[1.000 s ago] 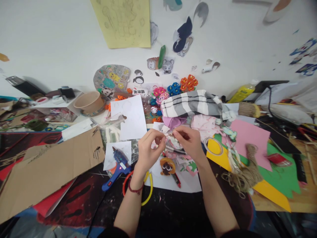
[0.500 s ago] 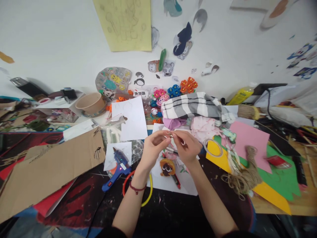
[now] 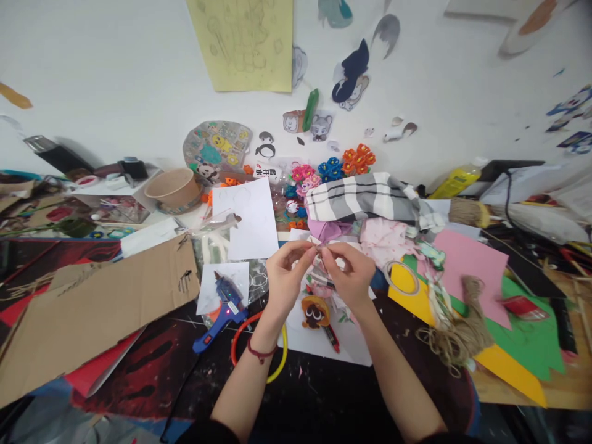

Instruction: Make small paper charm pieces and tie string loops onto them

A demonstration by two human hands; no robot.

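Bare black tabletop point(image 3: 319, 394) opens up between my forearms, a clear way back toward me. Over on my left, the blue plastic glue gun point(image 3: 226, 311) and the long brown cardboard sheet point(image 3: 102, 308) block me; on my right, it's the tangled tan twine point(image 3: 462, 330).

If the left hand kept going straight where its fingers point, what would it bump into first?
Probably the fingertips of the right hand. They're just across from those of the left hand, though I can't tell whether they already touch.
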